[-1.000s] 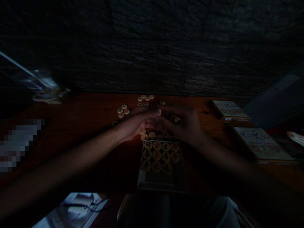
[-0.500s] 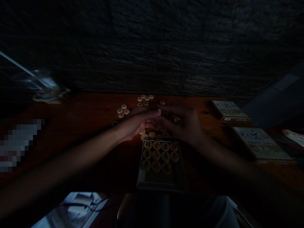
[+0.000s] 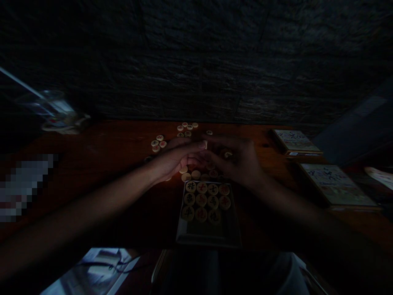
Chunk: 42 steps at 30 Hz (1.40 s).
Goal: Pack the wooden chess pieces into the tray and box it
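Note:
Close together above the wooden table, my left hand (image 3: 181, 157) and my right hand (image 3: 241, 157) are both closed around one Chinese chess piece (image 3: 205, 144). It stands on edge at the left thumb tip, against the right fingertips; its face cannot be read. Below them lies an open tray (image 3: 208, 241) with rows of round pieces, among them a black-marked piece (image 3: 190, 187) and a red-marked piece (image 3: 224, 203). The tray's front strip and front right corner show bare bottom. Loose blank-faced pieces (image 3: 195, 175) lie just behind the tray, partly hidden by my hands.
More pieces lie in a left cluster (image 3: 156, 143) and a back cluster (image 3: 184, 125). Two flat boxes, a far box (image 3: 296, 140) and a near box (image 3: 336, 184), rest on the right. A clear container (image 3: 61, 110) stands back left. A dark brick wall (image 3: 199, 73) borders the table.
Both hands keep nearly the same pose around the piece. The whole view has shifted very slightly, and the tray's pieces look unchanged.

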Each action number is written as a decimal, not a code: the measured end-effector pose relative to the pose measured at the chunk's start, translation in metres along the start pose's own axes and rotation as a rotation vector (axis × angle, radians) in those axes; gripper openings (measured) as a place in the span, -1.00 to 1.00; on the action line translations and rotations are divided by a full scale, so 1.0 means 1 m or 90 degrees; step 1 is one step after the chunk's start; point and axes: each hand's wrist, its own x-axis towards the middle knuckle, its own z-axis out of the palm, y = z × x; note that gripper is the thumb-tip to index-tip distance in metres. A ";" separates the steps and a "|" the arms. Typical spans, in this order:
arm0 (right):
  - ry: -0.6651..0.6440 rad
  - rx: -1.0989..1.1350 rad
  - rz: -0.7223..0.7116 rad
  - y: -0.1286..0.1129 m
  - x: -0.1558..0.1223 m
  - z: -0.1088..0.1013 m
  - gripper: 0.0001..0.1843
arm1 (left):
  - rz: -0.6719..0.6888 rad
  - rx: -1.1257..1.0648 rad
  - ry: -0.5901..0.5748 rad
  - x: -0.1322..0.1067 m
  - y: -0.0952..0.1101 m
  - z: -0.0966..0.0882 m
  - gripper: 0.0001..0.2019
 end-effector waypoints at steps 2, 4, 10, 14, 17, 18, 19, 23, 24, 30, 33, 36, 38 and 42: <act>-0.002 0.000 0.006 0.000 0.000 0.000 -0.67 | 0.006 0.003 -0.006 0.000 -0.001 -0.001 -0.71; -0.007 0.005 0.005 0.000 0.000 0.000 -0.67 | 0.007 -0.002 -0.020 0.001 -0.002 -0.002 -0.71; 0.009 0.010 -0.014 -0.001 0.000 -0.001 -0.66 | -0.018 -0.011 -0.022 0.002 -0.002 -0.002 -0.65; -0.003 0.000 0.001 -0.001 0.001 -0.001 -0.65 | -0.003 0.012 -0.015 0.002 -0.001 -0.001 -0.68; -0.010 -0.008 0.012 -0.001 0.001 -0.001 -0.68 | 0.004 0.014 -0.028 0.002 -0.002 -0.002 -0.71; -0.007 -0.010 0.012 -0.001 0.001 -0.001 -0.69 | 0.001 0.009 -0.032 0.002 -0.002 -0.002 -0.70; -0.002 -0.012 0.009 -0.001 0.001 -0.001 -0.69 | -0.007 0.002 -0.037 0.002 -0.002 -0.002 -0.69; 0.016 -0.021 -0.030 0.000 0.002 -0.002 -0.76 | -0.043 -0.035 -0.071 0.001 -0.003 -0.001 -0.69; 0.017 -0.025 -0.042 0.001 0.003 -0.002 -0.78 | -0.047 -0.040 -0.077 0.001 -0.003 -0.001 -0.70; 0.018 -0.038 -0.067 0.002 0.004 -0.003 -0.83 | -0.028 -0.063 -0.043 0.001 0.000 0.000 -0.80; 0.020 -0.055 -0.069 0.002 0.004 -0.003 -0.85 | 0.001 -0.072 0.005 0.002 0.002 0.001 -0.86; 0.027 -0.051 -0.053 0.002 0.003 -0.002 -0.87 | 0.034 -0.045 0.049 0.003 0.001 0.001 -0.81; 0.030 -0.037 -0.003 0.003 0.003 0.000 -0.87 | 0.060 0.017 0.069 0.003 -0.002 0.001 -0.77; 0.040 0.056 0.160 0.007 0.003 0.003 -0.75 | 0.142 0.212 0.094 0.001 -0.007 0.002 -0.66</act>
